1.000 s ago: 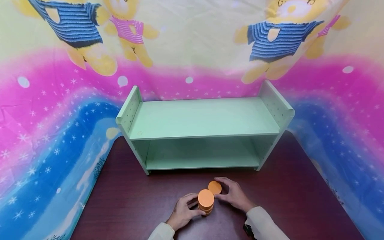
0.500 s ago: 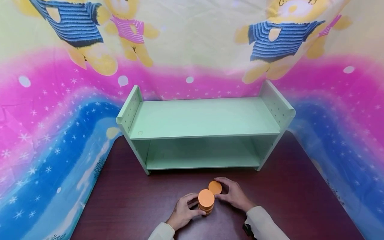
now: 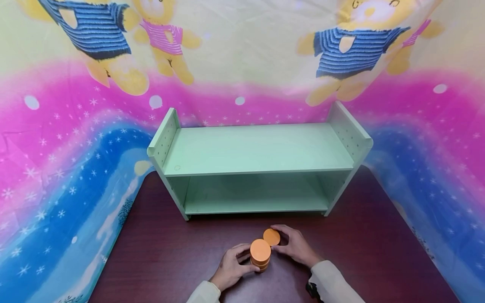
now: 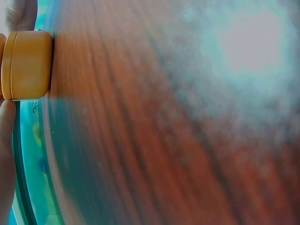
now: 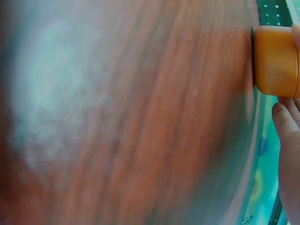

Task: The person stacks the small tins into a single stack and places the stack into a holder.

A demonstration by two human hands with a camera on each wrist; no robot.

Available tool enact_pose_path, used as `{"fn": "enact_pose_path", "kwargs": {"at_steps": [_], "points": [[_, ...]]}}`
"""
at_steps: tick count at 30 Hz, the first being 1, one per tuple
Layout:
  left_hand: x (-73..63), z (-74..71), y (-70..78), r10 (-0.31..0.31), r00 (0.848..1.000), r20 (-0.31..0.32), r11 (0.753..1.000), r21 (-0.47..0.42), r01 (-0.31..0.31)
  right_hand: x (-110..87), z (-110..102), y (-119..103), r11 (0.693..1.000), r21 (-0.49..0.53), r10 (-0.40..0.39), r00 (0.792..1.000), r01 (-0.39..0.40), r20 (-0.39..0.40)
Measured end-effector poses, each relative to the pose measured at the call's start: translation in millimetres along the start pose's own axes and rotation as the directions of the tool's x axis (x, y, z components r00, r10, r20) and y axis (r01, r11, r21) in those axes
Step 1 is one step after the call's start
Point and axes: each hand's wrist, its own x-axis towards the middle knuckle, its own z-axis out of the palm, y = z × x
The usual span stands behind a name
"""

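Observation:
Low in the head view, a stack of orange, round lidded jars (image 3: 260,251) stands on the dark table. My left hand (image 3: 231,266) grips it from the left, thumb on the near side and fingers on the far side. The lowest jar (image 4: 29,65) shows at the left edge of the left wrist view, a lid seam round it. Just behind and right of the stack is another orange jar (image 3: 271,237), seeming to touch it. My right hand (image 3: 295,245) holds that jar from the right between thumb and fingers. In the right wrist view its side (image 5: 275,61) meets the tabletop.
A pale green two-level shelf (image 3: 250,149) stands behind the hands, with raised side panels. The reddish-brown table (image 3: 159,248) reaches out on both sides. A printed cloth (image 3: 242,63) with bears hangs behind and along the sides.

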Motion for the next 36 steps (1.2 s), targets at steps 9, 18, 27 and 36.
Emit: {"fn": "enact_pose_path", "kwargs": {"at_steps": [9, 18, 27, 36], "points": [[1.7, -0.2, 2.9, -0.030, 1.000, 0.006, 1.000, -0.003, 0.030, -1.3, -1, -1, 0.998, 0.033, 0.050, 0.999, -0.049, 0.000], [1.9, -0.9, 4.5, -0.051, 0.999, 0.008, 0.999, 0.003, 0.050, -1.3, -7, -5, 1.000, 0.007, 0.023, 1.000, -0.023, -0.001], [1.1, -0.4, 4.8, -0.067, 0.998, 0.011, 0.998, 0.016, 0.066, -1.6, -15, -11, 0.999, -0.030, -0.018, 1.000, 0.018, -0.004], [0.8, 0.6, 4.9, -0.070, 0.997, 0.016, 0.997, 0.020, 0.070, -2.4, -22, -19, 0.993, -0.072, -0.091, 0.995, 0.088, -0.031]]}}
